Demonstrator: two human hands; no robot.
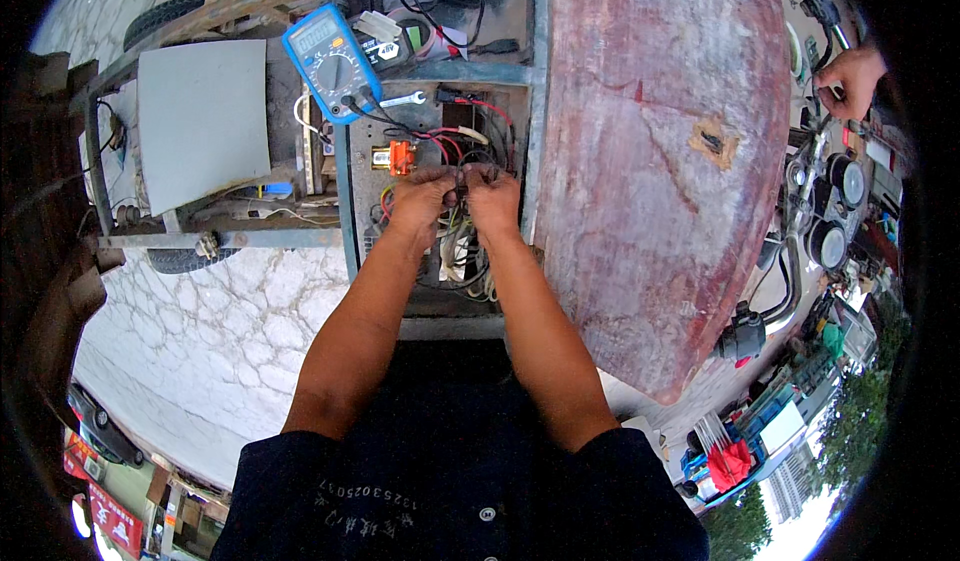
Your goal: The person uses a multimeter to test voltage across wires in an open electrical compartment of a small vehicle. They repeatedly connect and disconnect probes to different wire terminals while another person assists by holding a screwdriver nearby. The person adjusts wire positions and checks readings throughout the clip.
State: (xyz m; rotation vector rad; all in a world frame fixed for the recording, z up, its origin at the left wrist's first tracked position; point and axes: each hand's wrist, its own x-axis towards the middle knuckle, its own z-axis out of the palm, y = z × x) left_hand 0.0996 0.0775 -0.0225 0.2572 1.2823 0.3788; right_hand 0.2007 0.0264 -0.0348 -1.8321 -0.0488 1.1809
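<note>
My left hand [420,199] and my right hand [494,201] meet over an open compartment of a small vehicle, full of red, black and white wires [462,146]. Both hands pinch the same dark wire ends between their fingertips, knuckles almost touching. An orange relay-like part [400,157] sits just left of my left hand. A blue multimeter [331,61] lies above on the frame, its black leads running down into the compartment. A small spanner [405,100] lies beside it.
A worn red vehicle seat [660,161] fills the right of the compartment. A grey panel [200,121] lies at left, a tyre [185,259] below it. Another person's hand [852,79] grips the handlebar at top right, near round gauges [830,241]. Pale cracked paving [220,341] lies below.
</note>
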